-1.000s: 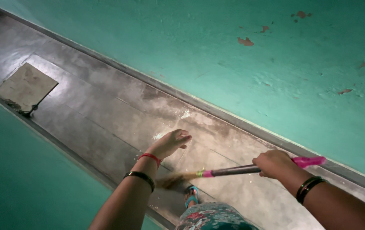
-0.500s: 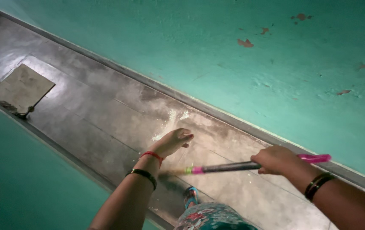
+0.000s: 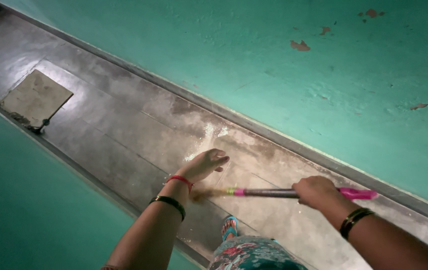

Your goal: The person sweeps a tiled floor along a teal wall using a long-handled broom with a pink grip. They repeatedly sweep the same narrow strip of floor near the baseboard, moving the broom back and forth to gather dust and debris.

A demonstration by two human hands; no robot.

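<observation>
My right hand is shut on the handle of a short broom, a dark shaft with pink ends. The broom lies about level, its brown bristle end blurred and partly hidden behind my left wrist. My left hand hangs over the grey stone floor with fingers loosely curled and nothing in it. A patch of pale dust lies on the floor just beyond that hand. Red thread and a dark bangle circle my left wrist. Dark bangles are on the right wrist.
The floor is a narrow passage between two teal walls, one on the right with peeling spots, one on the left. A square stone cover sits far left. My foot in a blue sandal and patterned clothing show below.
The broom head has swept leftward, and the right hand has moved left along with it. My left hand has risen slightly toward the dust patch.
</observation>
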